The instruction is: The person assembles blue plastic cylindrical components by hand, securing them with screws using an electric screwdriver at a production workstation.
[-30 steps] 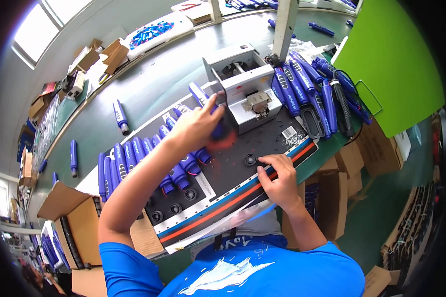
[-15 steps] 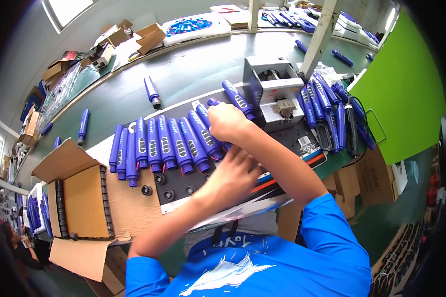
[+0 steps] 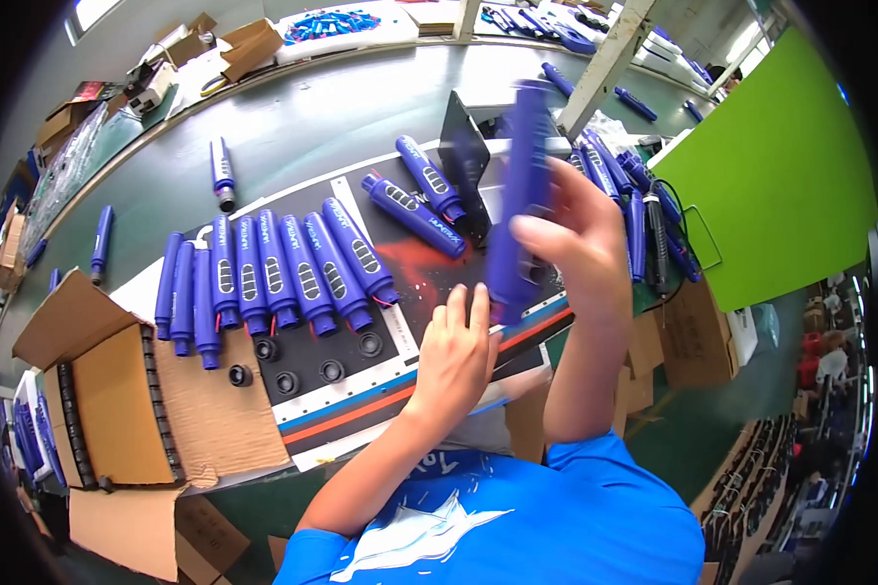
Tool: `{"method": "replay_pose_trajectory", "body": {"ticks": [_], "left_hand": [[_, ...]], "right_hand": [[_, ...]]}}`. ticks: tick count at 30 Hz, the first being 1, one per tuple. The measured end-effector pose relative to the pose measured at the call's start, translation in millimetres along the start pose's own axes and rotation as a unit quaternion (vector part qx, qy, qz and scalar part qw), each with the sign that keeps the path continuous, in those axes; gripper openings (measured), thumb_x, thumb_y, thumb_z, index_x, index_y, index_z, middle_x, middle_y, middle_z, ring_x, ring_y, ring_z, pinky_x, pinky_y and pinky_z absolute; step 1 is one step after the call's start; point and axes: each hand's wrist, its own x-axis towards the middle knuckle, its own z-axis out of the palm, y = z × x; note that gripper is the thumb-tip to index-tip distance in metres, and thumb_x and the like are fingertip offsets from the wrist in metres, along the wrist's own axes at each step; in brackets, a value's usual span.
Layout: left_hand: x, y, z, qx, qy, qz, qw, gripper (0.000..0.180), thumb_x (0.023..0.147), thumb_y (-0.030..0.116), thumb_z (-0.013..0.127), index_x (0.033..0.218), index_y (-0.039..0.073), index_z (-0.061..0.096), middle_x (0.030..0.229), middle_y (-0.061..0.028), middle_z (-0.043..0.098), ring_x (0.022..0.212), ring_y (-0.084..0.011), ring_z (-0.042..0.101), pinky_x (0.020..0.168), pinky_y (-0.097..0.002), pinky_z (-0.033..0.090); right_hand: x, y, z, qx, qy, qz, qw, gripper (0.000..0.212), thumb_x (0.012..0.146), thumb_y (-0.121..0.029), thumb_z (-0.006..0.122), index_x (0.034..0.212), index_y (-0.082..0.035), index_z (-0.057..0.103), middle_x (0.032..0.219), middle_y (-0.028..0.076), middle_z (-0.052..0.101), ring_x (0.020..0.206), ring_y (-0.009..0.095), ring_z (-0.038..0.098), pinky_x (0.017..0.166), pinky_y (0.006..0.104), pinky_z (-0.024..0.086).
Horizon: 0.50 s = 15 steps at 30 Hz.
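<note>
My right hand [image 3: 585, 229] grips a purple-blue tube-shaped housing [image 3: 527, 185], held upright above the mat and smeared by motion. Close to its lower end is my left hand [image 3: 449, 361], fingers stretched out; I cannot tell whether the fingertips touch the housing. A row of similar housings [image 3: 307, 283] with dark grey window panels and red wires at the near ends lies left of my hands. Two more, a housing [image 3: 415, 214] and another housing [image 3: 429, 175], lie on the mat beyond my left hand. Several black ring-shaped caps [image 3: 332, 370] sit in front of the row.
An open cardboard box [image 3: 117, 400] lined with black caps stands at left. Behind my right hand is a partly hidden metal box with a dark panel [image 3: 464, 156]. More housings pile up near a green board [image 3: 771, 185] at right. A post [image 3: 605, 73] rises behind.
My right hand has lifted a housing off the mat and swung right with it upright. My left hand now lies flatter below it. The view has shifted, moving the row leftward.
</note>
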Motion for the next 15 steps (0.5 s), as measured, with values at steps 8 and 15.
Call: {"method": "replay_pose_trajectory", "body": {"ticks": [8, 15], "left_hand": [[18, 5, 32, 0.048, -0.008, -0.025, 0.999, 0.038, 0.081, 0.013, 0.074, 0.114, 0.001, 0.06, 0.102, -0.0159, 0.057, 0.088, -0.0321, 0.059, 0.077, -0.0379, 0.051], [-42, -20, -33, -0.053, 0.017, -0.102, 0.993, 0.051, 0.081, 0.015, 0.079, 0.125, -0.003, 0.061, 0.101, -0.0165, 0.058, 0.084, -0.0322, 0.061, 0.072, -0.0394, 0.052]], "right_hand": [[-74, 85, -33, 0.322, 0.16, -0.018, 0.933, 0.028, 0.087, -0.016, 0.06, 0.11, -0.003, 0.05, 0.089, 0.009, 0.055, 0.077, 0.021, 0.061, 0.069, 0.0367, 0.055], [-93, 100, -9, 0.315, 0.148, -0.067, 0.935, 0.029, 0.088, 0.003, 0.059, 0.107, -0.008, 0.041, 0.087, 0.013, 0.06, 0.078, 0.023, 0.064, 0.08, 0.0399, 0.054]]}}
